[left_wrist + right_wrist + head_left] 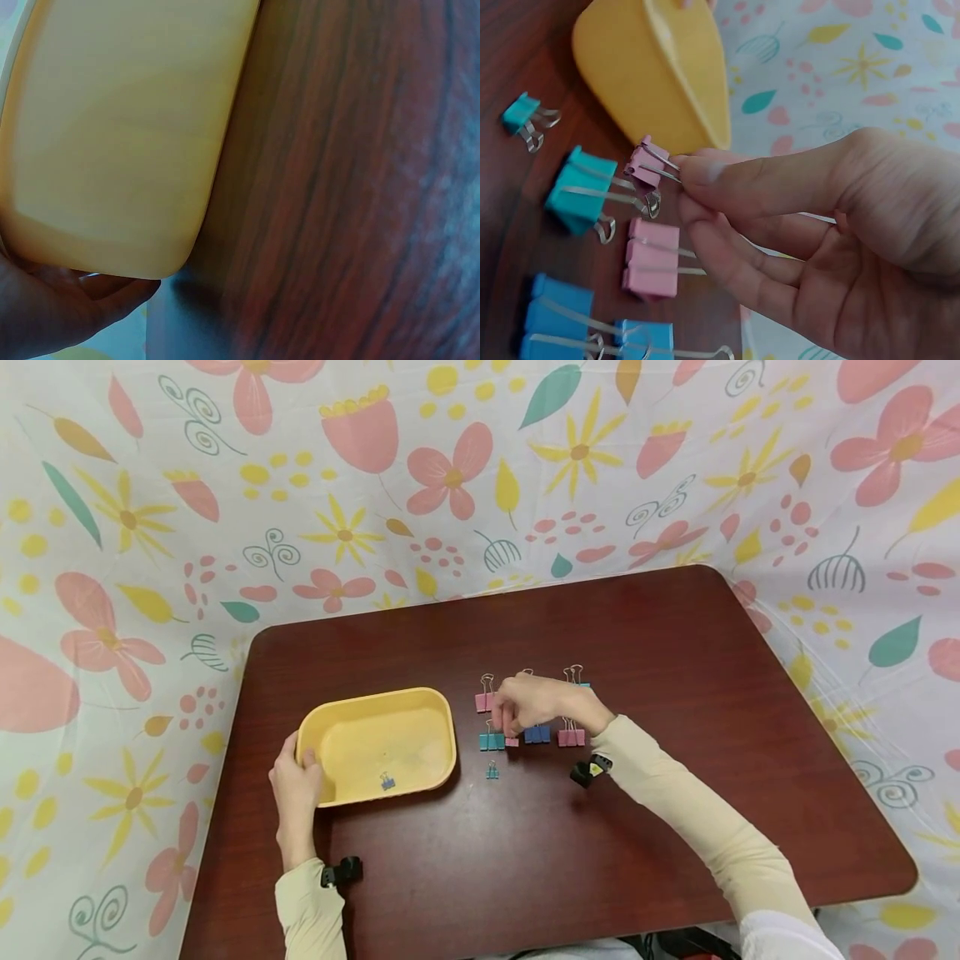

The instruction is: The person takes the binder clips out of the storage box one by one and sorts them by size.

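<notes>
My left hand (295, 789) grips the left end of a yellow tray (452, 727), thumb over the rim. Inside the tray lies one small blue binder clip (387, 783). Between thumb and fingertips, my right hand (536, 700) pinches a small pink binder clip (651, 161) by its wire handles, held up off the table in the right wrist view. Close by stand a teal binder clip (492, 742), a blue one (537, 735) and two larger pink ones (572, 738). A small teal binder clip (492, 772) sits nearer me. The right hand partly hides the back row.
The dark brown table (465, 877) has rounded corners. A floral cloth (450, 543) hangs behind it and at both sides. At the back of the clips, another teal binder clip (585, 685) shows partly behind the right wrist.
</notes>
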Demonstrator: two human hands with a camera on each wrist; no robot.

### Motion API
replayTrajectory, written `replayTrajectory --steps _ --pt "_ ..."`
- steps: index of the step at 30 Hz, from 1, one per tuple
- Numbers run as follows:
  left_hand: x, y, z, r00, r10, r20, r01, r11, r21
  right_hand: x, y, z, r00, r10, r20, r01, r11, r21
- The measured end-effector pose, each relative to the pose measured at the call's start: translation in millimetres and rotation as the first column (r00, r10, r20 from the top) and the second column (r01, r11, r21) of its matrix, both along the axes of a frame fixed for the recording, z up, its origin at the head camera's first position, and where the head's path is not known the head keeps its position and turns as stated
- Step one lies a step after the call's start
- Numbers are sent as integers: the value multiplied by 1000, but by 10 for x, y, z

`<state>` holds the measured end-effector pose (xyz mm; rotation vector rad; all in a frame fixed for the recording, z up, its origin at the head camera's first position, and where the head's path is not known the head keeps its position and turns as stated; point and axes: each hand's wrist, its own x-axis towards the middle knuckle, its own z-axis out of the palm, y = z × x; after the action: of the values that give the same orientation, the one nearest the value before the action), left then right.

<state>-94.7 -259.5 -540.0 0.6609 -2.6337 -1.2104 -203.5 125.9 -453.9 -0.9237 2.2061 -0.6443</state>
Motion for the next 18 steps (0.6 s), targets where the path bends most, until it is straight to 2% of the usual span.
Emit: replayTrajectory --steps 10,18 --pt "-3 8 12 1000 1 8 -1 1000 17 127 172 -172 995 -1 100 -1 1000 21" --pt "-3 -10 -12 1000 -2 -3 2 1000 8 231 209 -359 997 -7 77 4 999 45"
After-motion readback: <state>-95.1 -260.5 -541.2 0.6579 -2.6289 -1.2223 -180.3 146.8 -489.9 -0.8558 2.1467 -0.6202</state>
